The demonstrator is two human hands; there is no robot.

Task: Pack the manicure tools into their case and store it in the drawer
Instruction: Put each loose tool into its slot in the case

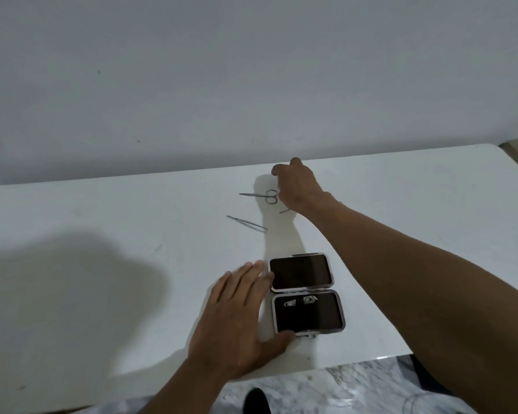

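Note:
The manicure case (307, 294) lies open on the white table (102, 222), two dark-lined halves with a silver rim; two small metal pieces sit in the near half. My left hand (240, 321) rests flat against the case's left side, fingers spread, thumb at its near corner. My right hand (298, 183) reaches to the far side of the table, fingers curled down just right of the small scissors (262, 196). Tweezers (247, 223) lie closer, left of my right arm. A thin tool (284, 211) pokes out from under my right wrist. Whether the right hand grips anything is hidden.
A white wall rises right behind the table's far edge. Marble-patterned floor (356, 389) shows below the table's near edge, with a dark shoe (256, 400) on it. My shadow darkens the table at the left.

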